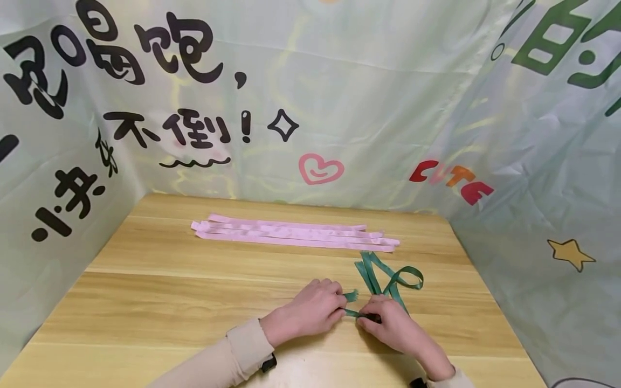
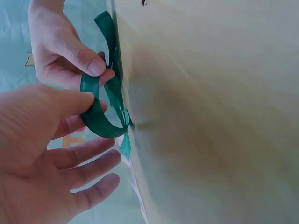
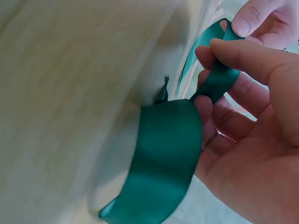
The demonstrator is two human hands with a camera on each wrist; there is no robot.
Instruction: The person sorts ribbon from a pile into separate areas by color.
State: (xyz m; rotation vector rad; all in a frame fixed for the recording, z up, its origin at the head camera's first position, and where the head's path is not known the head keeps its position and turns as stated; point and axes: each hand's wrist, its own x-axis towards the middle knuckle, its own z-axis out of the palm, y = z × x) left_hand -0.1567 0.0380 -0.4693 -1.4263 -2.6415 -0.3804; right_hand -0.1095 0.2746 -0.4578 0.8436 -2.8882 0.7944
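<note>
A green satin ribbon (image 1: pixel 370 270) lies partly looped on the table, and part of it runs between the two hands. The left hand (image 1: pixel 310 307) pinches a bend of it; in the left wrist view thumb and forefinger grip the curved green band (image 2: pixel 96 114) while the other fingers stay spread. Just to the right, the right hand (image 1: pixel 395 328) pinches the same ribbon between thumb and fingers. In the right wrist view a wide green loop (image 3: pixel 168 144) hangs below that grip. A small dark patch at the right fingertips in the head view cannot be made out.
Several pink ribbon strips (image 1: pixel 291 234) lie side by side across the back of the wooden table (image 1: pixel 194 302). Printed cloth walls (image 1: pixel 368 108) enclose the table at the back and both sides.
</note>
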